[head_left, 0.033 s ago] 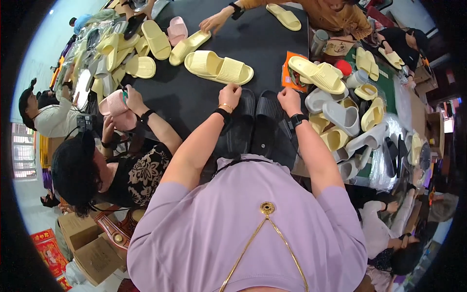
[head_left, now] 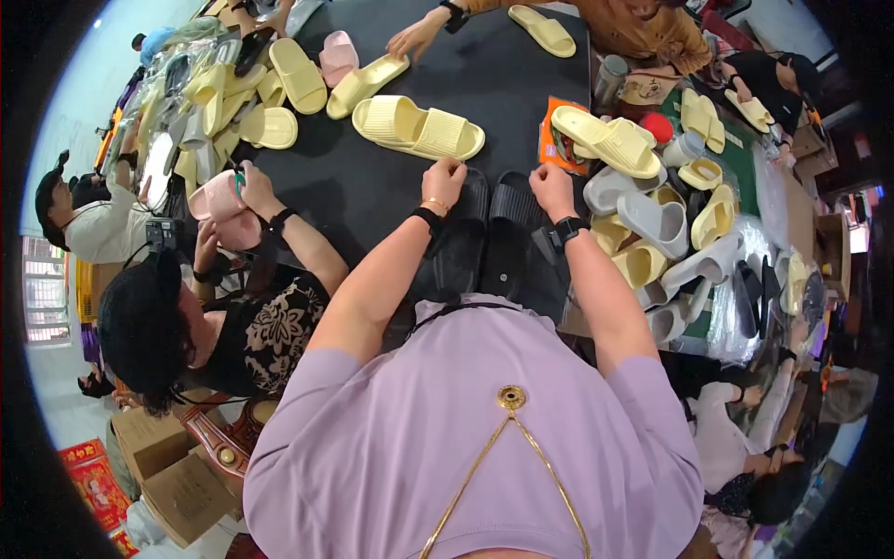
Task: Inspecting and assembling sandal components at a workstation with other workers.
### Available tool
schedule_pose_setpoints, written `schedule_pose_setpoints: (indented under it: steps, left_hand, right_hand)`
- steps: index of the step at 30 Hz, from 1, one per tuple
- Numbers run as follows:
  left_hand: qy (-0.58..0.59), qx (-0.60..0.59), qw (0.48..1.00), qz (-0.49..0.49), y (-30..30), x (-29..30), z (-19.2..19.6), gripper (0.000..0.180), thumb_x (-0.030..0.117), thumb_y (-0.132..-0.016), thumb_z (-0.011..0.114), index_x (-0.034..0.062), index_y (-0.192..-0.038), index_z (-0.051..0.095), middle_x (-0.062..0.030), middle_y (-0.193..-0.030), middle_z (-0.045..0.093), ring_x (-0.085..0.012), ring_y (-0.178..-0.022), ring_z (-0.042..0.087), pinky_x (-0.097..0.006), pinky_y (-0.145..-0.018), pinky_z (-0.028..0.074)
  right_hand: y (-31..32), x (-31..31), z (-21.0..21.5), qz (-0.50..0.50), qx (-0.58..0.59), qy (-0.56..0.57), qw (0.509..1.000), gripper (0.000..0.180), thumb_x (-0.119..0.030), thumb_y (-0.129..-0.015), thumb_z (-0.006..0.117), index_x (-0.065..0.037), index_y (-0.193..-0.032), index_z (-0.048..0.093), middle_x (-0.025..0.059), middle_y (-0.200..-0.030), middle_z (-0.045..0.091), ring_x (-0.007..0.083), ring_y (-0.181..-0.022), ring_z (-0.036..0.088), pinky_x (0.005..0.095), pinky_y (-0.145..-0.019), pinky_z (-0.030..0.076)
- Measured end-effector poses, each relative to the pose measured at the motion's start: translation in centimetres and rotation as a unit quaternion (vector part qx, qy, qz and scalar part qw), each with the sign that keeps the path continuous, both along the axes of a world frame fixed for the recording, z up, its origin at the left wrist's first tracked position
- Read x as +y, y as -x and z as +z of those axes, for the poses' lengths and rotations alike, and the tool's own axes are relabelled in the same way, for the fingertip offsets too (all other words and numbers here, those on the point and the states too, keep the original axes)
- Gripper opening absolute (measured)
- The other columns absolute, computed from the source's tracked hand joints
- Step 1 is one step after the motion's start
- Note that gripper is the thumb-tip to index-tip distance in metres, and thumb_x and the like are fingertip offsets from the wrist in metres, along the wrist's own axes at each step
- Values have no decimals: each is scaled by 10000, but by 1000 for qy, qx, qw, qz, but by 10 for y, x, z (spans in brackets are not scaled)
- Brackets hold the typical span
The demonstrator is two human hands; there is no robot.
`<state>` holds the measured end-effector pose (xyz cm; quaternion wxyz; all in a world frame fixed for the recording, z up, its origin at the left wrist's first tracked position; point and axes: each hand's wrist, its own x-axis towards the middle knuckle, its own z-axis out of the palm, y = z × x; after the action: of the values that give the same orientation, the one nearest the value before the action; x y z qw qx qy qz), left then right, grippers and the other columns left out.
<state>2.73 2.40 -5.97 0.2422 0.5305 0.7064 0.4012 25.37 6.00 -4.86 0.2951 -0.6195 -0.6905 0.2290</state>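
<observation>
A pair of black slippers lies side by side on the dark table (head_left: 321,205) before me, toes pointing away. My left hand (head_left: 443,184) is closed beside the toe of the left black slipper (head_left: 472,200). Next to the right black slipper (head_left: 514,205), my right hand (head_left: 553,189) is closed too, fingers curled inward. What either hand pinches, if anything, is hidden. Just beyond my left hand lies a pair of yellow slippers (head_left: 419,128), close together. An orange packet (head_left: 551,130) lies beyond my right hand.
Yellow and grey slippers pile up at right (head_left: 652,219), and another heap (head_left: 209,102) is at far left. A co-worker at left holds pink slippers (head_left: 221,200). Across the table, another person's hand (head_left: 415,37) reaches to a yellow slipper (head_left: 365,86). A jar (head_left: 611,76) stands nearby.
The hand across the table and the yellow slipper by it have shifted slightly right. My own hands stay nearly in place beside the black slippers.
</observation>
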Motion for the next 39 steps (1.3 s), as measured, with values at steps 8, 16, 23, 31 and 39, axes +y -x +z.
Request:
schedule_pose_setpoints:
  steps: [8, 16, 23, 31, 39]
  left_hand:
    - [-4, -52, 993, -104, -34, -21, 17, 142, 141, -818, 625, 11, -873, 637, -119, -780, 664, -221, -726, 649, -315, -672, 498]
    - [-34, -46, 990, -127, -34, -26, 16, 119, 123, -798, 639, 39, -883, 635, -130, -807, 659, -280, -758, 646, -339, -671, 498]
    - [-21, -31, 989, -140, -33, -27, 14, 133, 111, -814, 635, 23, -913, 640, -118, -825, 658, -222, -746, 638, -314, -681, 495]
    - [-34, -34, 989, -138, -35, -28, 10, 135, 111, -812, 635, 20, -911, 636, -117, -818, 653, -232, -739, 632, -324, -681, 494]
    - [-24, -22, 991, -131, -35, -28, 9, 144, 126, -806, 644, 27, -911, 639, -115, -828, 656, -235, -748, 635, -323, -681, 496]
  right_hand:
    - [45, -29, 0, 60, 265, 108, 956, 131, -84, -837, 580, 5, -923, 622, 87, -749, 662, 137, -610, 635, 274, -581, 501]
    - [45, -31, -11, 52, 285, 118, 950, 137, -81, -819, 596, 11, -906, 647, 82, -756, 669, 136, -648, 644, 274, -620, 512]
    - [46, -35, -8, 63, 276, 96, 954, 122, -90, -821, 593, 3, -878, 648, 75, -734, 661, 143, -638, 638, 275, -616, 504]
    - [45, -36, -6, 64, 225, 87, 968, 119, -97, -823, 591, -5, -876, 644, 88, -734, 651, 169, -660, 627, 296, -642, 495]
    - [45, -39, -8, 58, 217, 44, 974, 121, -118, -806, 611, -4, -844, 624, 101, -747, 648, 192, -683, 630, 305, -650, 491]
